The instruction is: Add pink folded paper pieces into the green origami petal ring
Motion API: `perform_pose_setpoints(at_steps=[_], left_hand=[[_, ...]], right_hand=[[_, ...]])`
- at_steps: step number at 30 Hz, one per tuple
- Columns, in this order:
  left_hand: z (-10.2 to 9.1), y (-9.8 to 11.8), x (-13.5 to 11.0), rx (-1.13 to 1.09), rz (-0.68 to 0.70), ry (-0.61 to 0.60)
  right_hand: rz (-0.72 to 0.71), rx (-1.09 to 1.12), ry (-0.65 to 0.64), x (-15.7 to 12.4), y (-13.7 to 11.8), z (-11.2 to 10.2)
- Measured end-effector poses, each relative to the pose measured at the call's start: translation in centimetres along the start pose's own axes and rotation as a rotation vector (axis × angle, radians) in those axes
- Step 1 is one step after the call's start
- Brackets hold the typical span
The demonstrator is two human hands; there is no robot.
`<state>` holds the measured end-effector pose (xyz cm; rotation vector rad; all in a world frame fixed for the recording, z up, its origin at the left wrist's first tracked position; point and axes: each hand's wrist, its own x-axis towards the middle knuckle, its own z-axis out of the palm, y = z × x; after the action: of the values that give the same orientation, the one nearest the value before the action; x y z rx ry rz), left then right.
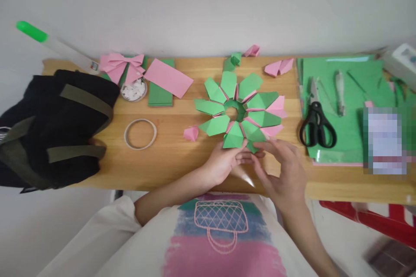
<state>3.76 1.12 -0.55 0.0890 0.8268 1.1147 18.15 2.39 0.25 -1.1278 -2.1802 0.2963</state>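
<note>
A ring-shaped paper flower [235,82] with green petals and pink folds lies on the wooden table, its round centre uncovered. At its near edge my left hand [224,160] holds a lower green petal, fingers curled beneath it. My right hand [284,164] pinches the tip of the neighbouring petal between thumb and fingers. On the ring's right side, pink pieces stick out from under the green petals. Just left of the ring sits a small folded pink piece [191,133].
Behind the flower lie folded green paper [232,61] and a pink piece [278,67]. Black scissors [316,125] rest on green sheets [357,134] at right. To the left are a tape roll [140,134], pink paper [169,78], a pink bow [122,67] and a black bag [74,117].
</note>
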Motion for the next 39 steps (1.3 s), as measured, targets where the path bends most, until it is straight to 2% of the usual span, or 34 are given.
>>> perform_pose_setpoints(at_steps=[10,20,26,31,39], left_hand=[[0.0,0.2,0.1,0.076,0.033,0.085],[-0.1,0.2,0.2,0.075,0.048,0.079],[-0.2,0.1,0.2,0.057,0.028,0.046],[-0.3,0.2,0.2,0.081,0.026,0.08],[-0.2,0.6,0.0,0.085,0.009,0.021]], right_hand=[[-0.035,-0.008,-0.03,0.4,0.0,-0.4],[-0.12,-0.109,-0.022,0.7,0.1,-0.2],[-0.024,-0.099,0.04,1.0,-0.6,0.1],[0.081,-0.071,0.073,0.7,-1.1,0.6],[0.192,-0.068,0.134,0.8,-1.8,0.8]])
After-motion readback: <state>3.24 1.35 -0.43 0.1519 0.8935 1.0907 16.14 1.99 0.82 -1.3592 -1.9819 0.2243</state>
